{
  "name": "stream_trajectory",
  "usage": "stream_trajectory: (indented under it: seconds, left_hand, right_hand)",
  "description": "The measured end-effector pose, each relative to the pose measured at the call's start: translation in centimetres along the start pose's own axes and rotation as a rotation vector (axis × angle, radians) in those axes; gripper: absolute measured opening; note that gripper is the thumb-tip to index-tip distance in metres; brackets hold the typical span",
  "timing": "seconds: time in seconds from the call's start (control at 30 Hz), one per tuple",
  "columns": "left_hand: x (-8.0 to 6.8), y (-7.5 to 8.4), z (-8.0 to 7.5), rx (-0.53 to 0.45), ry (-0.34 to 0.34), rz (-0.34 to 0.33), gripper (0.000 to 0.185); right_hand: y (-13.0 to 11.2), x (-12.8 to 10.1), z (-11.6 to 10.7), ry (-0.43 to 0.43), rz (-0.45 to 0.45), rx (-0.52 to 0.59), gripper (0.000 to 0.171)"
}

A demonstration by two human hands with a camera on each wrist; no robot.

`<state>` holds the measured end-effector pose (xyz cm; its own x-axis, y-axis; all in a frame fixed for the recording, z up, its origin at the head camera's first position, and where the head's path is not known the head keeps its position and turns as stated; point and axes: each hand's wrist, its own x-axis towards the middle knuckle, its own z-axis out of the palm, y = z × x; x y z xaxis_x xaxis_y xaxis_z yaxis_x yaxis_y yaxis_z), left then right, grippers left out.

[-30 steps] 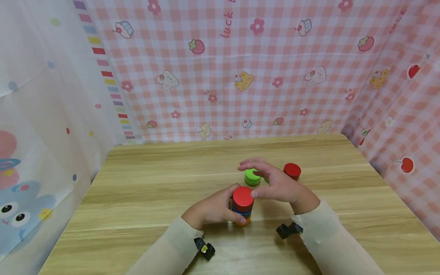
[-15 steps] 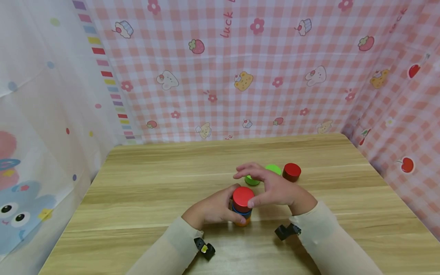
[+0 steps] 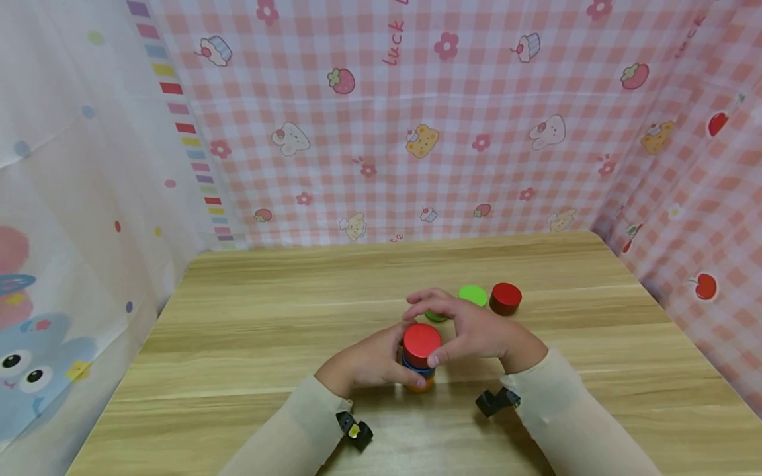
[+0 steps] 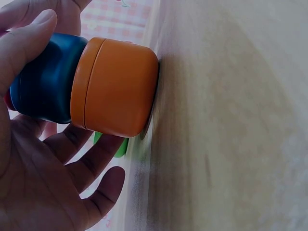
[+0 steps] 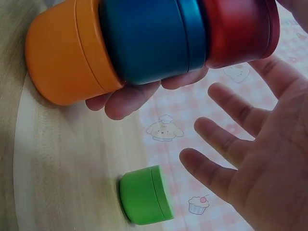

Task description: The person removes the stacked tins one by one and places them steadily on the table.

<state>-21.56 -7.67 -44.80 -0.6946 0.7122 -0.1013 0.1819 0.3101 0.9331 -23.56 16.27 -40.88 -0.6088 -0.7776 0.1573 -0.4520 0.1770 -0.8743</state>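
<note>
Holding satin-blue lidded cylinder [image 5: 149,38] in curled left hand [image 3: 369,360], matte orange cylinder [image 5: 65,53] beneath on wood-grain table [image 3: 268,297], metallic-red cylinder [image 3: 422,340] on top, right hand [image 3: 483,328] loosely spread around it, finger contact unclear.

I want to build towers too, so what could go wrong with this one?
The right hand is close to the red canister on top, so a bump might knock it off. The left hand is around the blue canister; a jerk could slide it off the orange canister below. A falling piece might hit a green canister behind.
</note>
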Motion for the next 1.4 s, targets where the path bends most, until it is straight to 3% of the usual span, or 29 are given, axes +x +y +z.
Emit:
stream_trajectory:
  seconds: [0.27, 0.9, 1.4]
  left_hand:
    - [0.11, -0.13, -0.12, -0.045, -0.012, 0.019, 0.103]
    - [0.16, -0.24, -0.10, -0.084, -0.022, 0.024, 0.098]
    - [0.16, -0.09, 0.03, 0.001, 0.004, -0.016, 0.087]
  right_hand:
    - [-0.34, -0.04, 0.12, -0.037, 0.072, -0.007, 0.058]
    - [-0.20, -0.01, 0.24, -0.043, 0.063, -0.016, 0.058]
    - [-0.52, -0.21, -0.07, 0.001, 0.000, -0.013, 0.053]
